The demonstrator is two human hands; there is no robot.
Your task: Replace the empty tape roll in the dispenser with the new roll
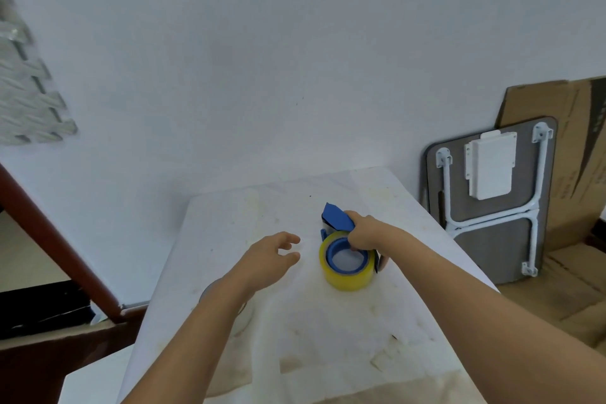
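A blue tape dispenser (pixel 336 218) lies on its side on the white table (pixel 229 233), with a full yellowish tape roll (pixel 349 279) seated around its blue hub. My right hand (pixel 367 233) grips the dispenser at the hub and frame, fingers over the roll's top edge. My left hand (pixel 272 259) hovers just left of the roll, fingers spread and empty. A greyish round thing (pixel 210 292), perhaps the empty roll, is mostly hidden under my left forearm.
A folded small table (pixel 492 200) and flattened cardboard (pixel 577 157) lean against the wall at the right. A dark red wooden frame (pixel 55 239) stands to the left. The stained white tabletop stretches toward me below the roll.
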